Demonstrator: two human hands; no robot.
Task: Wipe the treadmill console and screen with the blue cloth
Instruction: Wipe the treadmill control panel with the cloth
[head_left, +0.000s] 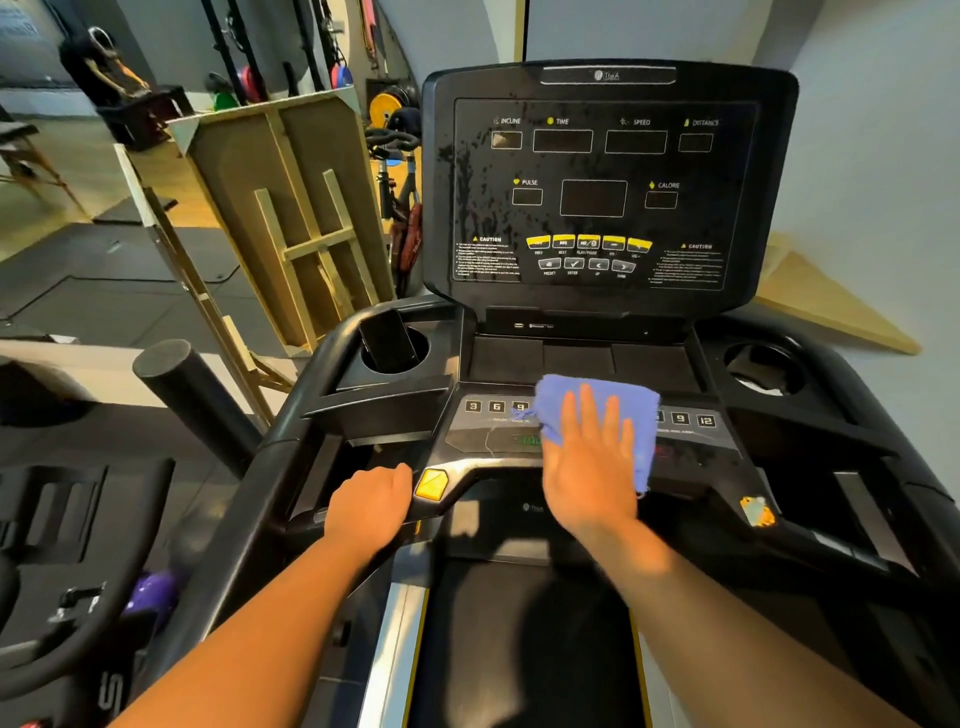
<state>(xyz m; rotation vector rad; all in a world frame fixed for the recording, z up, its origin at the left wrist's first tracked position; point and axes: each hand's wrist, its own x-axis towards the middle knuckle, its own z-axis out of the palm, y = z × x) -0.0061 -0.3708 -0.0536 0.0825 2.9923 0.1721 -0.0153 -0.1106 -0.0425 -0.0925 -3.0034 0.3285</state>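
Head view | right grip (589, 467) flat on blue cloth (597, 415) | left grip (371, 501) clasping handrail (306, 525) | gym room

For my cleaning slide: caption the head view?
Right hand presses blue cloth flat on treadmill console; left hand grips handlebar.

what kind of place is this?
Most likely a gym. A treadmill console with incline, speed and pulse readouts fills the view, coloured weight plates lean against the back wall, and an exercise bike stands behind the treadmill.
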